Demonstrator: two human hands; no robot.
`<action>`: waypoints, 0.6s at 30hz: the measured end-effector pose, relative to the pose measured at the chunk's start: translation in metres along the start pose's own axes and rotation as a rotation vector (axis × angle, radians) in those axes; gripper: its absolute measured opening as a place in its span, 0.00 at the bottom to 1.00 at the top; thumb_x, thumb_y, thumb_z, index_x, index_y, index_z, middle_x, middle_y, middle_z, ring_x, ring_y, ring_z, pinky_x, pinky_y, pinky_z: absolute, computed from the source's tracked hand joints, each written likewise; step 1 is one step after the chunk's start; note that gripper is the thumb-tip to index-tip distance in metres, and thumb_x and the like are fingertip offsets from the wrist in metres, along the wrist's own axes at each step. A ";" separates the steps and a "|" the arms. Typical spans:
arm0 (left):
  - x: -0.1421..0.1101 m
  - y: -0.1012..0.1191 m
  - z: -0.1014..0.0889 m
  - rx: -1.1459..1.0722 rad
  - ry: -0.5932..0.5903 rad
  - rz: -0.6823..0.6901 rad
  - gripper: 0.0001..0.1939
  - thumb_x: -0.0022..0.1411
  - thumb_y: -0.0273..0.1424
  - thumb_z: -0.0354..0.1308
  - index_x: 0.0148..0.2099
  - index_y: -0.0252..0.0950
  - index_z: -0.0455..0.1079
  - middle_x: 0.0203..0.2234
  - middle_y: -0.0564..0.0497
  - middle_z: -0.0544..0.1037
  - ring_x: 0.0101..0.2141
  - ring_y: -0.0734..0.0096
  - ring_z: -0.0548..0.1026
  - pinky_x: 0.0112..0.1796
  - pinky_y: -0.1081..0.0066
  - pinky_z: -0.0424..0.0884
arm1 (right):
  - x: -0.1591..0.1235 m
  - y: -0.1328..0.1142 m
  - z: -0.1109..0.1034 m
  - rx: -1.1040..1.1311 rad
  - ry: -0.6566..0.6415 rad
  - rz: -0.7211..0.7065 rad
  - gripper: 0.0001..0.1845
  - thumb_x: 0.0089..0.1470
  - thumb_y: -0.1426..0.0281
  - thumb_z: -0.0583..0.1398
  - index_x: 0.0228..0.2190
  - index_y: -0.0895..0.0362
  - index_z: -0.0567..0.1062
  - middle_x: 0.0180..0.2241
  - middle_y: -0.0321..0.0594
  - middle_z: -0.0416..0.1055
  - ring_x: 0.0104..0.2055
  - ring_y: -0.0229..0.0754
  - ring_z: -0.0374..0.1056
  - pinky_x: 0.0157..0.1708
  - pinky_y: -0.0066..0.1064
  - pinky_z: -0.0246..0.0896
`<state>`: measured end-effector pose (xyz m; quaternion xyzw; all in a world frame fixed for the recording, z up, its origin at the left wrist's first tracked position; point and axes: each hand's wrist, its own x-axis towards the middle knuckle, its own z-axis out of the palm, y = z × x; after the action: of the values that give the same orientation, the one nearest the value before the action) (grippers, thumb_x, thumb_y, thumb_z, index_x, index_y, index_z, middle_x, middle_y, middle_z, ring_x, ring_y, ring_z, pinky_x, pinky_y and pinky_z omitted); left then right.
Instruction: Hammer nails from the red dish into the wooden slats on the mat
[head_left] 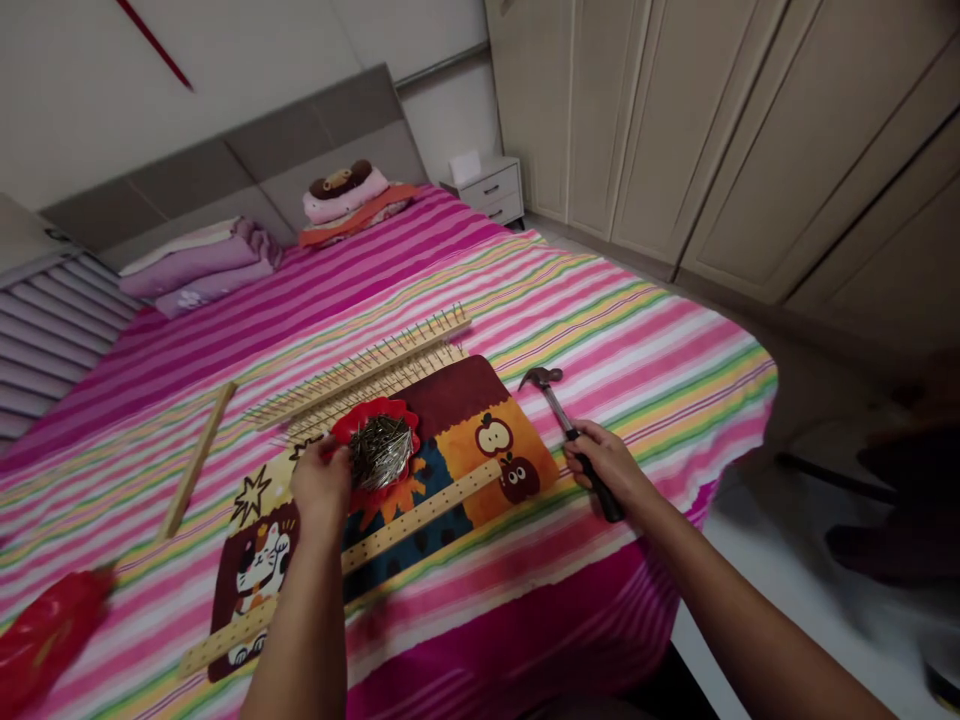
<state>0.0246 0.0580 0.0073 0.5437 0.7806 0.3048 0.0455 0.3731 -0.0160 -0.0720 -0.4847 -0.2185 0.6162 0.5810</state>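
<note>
My right hand [604,462] is closed round the black handle of a claw hammer [556,402], its head pointing away from me over the striped bedspread. At the left rim of a red scalloped bowl [414,412] my left hand [324,475] has its fingers bent; whether they pinch the rim or a nail is hidden. A heap of nails [382,450] fills the bowl. The bowl stands on a mat [450,385] with cartoon pictures. Across the mat lies a wooden strip [420,515] with rows of small holes, partly behind my left forearm.
Wooden strips studded with nails [367,372] lie beyond the mat. A plain wooden strip [199,460] is to the left, near a red plastic bag [56,630]. Folded bedding [206,265] rests by the headboard [255,150]. Wardrobes [675,130] line the right side.
</note>
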 end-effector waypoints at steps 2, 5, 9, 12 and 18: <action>-0.010 0.001 0.009 0.033 -0.084 0.029 0.11 0.53 0.33 0.52 0.38 0.38 0.72 0.30 0.49 0.78 0.34 0.65 0.75 0.40 0.65 0.71 | 0.001 0.001 0.000 -0.003 0.002 0.005 0.17 0.37 0.71 0.60 0.34 0.55 0.68 0.14 0.24 0.61 0.13 0.30 0.54 0.08 0.19 0.44; -0.020 0.010 0.024 0.112 -0.173 0.153 0.13 0.53 0.32 0.51 0.38 0.39 0.74 0.35 0.47 0.78 0.38 0.63 0.75 0.42 0.65 0.69 | 0.001 0.002 -0.001 -0.009 0.004 0.010 0.17 0.37 0.71 0.60 0.34 0.54 0.67 0.14 0.24 0.61 0.13 0.31 0.54 0.08 0.19 0.45; -0.012 0.016 0.034 0.290 -0.194 0.198 0.13 0.54 0.30 0.50 0.38 0.38 0.75 0.36 0.43 0.78 0.38 0.59 0.74 0.41 0.63 0.69 | 0.002 0.003 -0.002 -0.009 0.002 0.010 0.16 0.37 0.71 0.61 0.33 0.54 0.67 0.13 0.24 0.61 0.13 0.30 0.53 0.08 0.19 0.45; -0.004 0.016 0.032 0.364 -0.229 0.194 0.12 0.54 0.29 0.51 0.36 0.38 0.75 0.36 0.44 0.78 0.37 0.59 0.75 0.40 0.64 0.68 | 0.002 0.003 -0.002 -0.006 0.004 0.010 0.16 0.37 0.71 0.61 0.33 0.54 0.67 0.14 0.24 0.61 0.13 0.30 0.53 0.08 0.19 0.45; -0.005 0.021 0.028 0.378 -0.252 0.216 0.12 0.55 0.32 0.52 0.39 0.37 0.74 0.36 0.45 0.78 0.39 0.61 0.75 0.39 0.67 0.67 | 0.001 0.002 -0.002 0.000 -0.002 0.014 0.16 0.38 0.71 0.61 0.33 0.54 0.67 0.14 0.24 0.61 0.13 0.30 0.53 0.08 0.19 0.45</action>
<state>0.0556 0.0701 -0.0052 0.6564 0.7494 0.0864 0.0070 0.3744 -0.0159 -0.0748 -0.4854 -0.2158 0.6208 0.5766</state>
